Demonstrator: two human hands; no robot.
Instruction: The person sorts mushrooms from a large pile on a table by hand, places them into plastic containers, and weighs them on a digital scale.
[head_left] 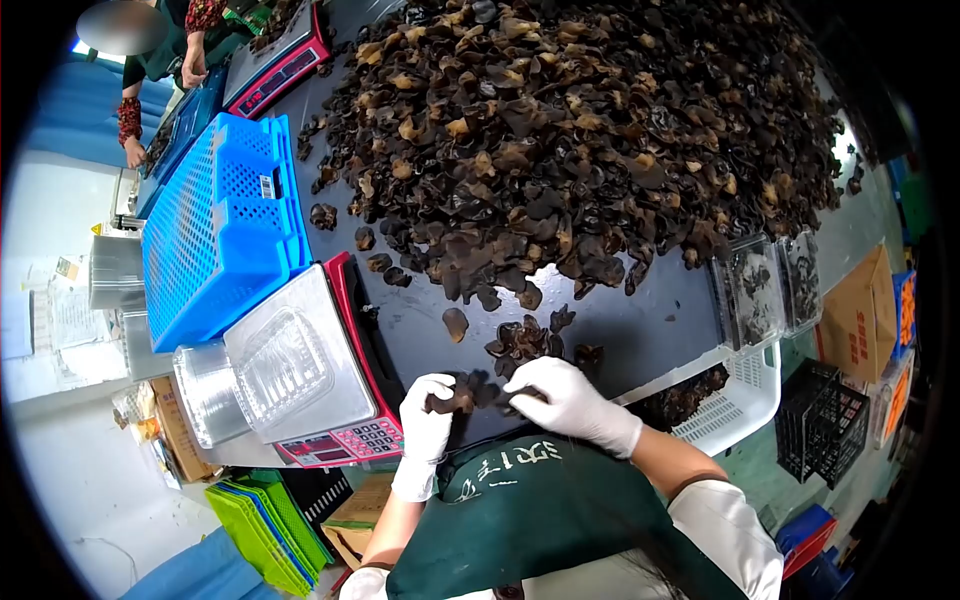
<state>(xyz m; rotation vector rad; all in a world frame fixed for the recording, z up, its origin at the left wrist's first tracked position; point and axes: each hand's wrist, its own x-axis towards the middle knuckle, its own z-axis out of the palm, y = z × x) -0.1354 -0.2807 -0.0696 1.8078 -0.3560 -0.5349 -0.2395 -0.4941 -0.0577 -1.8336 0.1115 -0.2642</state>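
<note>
Both my hands wear white gloves and are held close together at the table's near edge. My left hand (427, 425) is closed on a dark wood ear mushroom (464, 392). In my right hand (578, 405), thumb and fingers pinch another dark wood ear piece (520, 398), partly hidden by the glove. Just beyond my hands lies a small cluster of wood ears (522, 340) on the grey table (415, 325). A large heap of wood ears (570, 150) spreads over the far side.
To the left stands a red-rimmed scale (340, 440) with a clear plastic tray (287, 368) on it. Behind it is a blue crate (215, 225). Clear boxes (752, 290) and a white basket (745, 410) are at right. A co-worker's hand (193, 65) shows near another scale (270, 85).
</note>
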